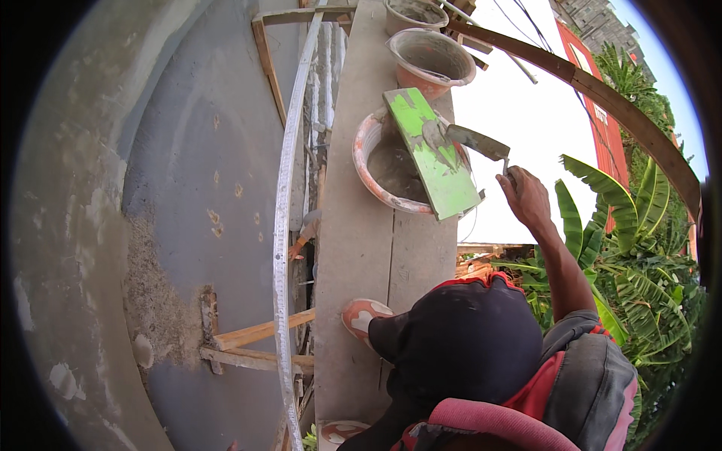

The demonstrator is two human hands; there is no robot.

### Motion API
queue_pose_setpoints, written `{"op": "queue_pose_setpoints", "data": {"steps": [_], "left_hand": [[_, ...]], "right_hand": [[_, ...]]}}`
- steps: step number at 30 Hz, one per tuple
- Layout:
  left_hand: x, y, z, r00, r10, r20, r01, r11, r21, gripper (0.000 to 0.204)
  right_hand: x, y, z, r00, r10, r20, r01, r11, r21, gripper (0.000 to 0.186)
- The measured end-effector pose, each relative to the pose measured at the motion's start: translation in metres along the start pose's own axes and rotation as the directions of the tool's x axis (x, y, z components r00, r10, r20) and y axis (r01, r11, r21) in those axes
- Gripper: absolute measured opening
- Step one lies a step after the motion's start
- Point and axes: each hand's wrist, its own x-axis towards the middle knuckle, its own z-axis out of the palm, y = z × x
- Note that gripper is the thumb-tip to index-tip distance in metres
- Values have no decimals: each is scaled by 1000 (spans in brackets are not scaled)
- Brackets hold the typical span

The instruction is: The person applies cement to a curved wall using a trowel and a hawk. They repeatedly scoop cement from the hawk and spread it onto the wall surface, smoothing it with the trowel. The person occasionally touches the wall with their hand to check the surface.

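Observation:
My right hand [524, 197] is closed round the handle of a trowel [479, 143], whose blade reaches over a green board [444, 180] smeared with grey mortar. The board lies slanted across the rim of an orange bucket [363, 154] holding grey mix. My feet in mud-stained orange footwear [361, 319] are on a long grey plank [353, 248]. At the lower left edge a tiny skin-coloured sliver may be fingers of my left hand [232, 446]; too little shows to tell.
Two more buckets [429, 60] stand farther along the plank. To the left are a plastered wall [195, 188], a long metal straightedge [286, 188] and timber braces [263, 331]. Another person's hand [299, 248] shows below the plank. A curved beam [617, 98], white roof and plants are at right.

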Motion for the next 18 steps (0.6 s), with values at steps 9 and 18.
{"op": "queue_pose_setpoints", "data": {"steps": [9, 18], "left_hand": [[-14, 40, 8, 992, -81, -101, 106, 956, 273, 67], [-101, 32, 23, 917, 222, -331, -146, 959, 241, 61]], "right_hand": [[40, -10, 17, 875, -203, -440, 181, 979, -91, 28], [146, -94, 66, 550, -690, -470, 628, 713, -312, 36]]}}
